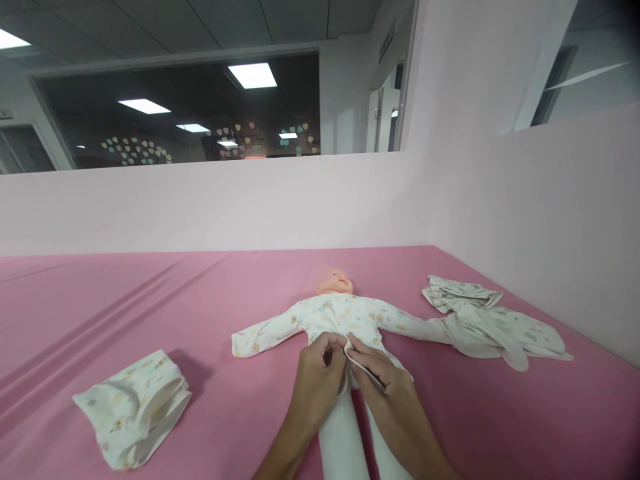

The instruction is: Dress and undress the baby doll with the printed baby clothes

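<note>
A baby doll [336, 281] lies on its back on the pink surface, head away from me, arms spread to both sides. It wears a white baby top [345, 313] with small coloured prints, and white cloth covers its legs [343, 437]. Over the doll's belly, my left hand [323, 370] pinches the front edge of the top. Close beside it on the right, my right hand [383, 377] grips the same edge, fingers curled and thumb near the left thumb. The fingertips nearly meet, and any fastener between them is hidden.
Folded printed baby clothing [133, 407] lies at the left front. More crumpled white baby clothes [493, 323] lie at the right, touching the doll's sleeve end. The pink sheet [225, 413] covers the surface up to a pale wall [215, 207] with windows above.
</note>
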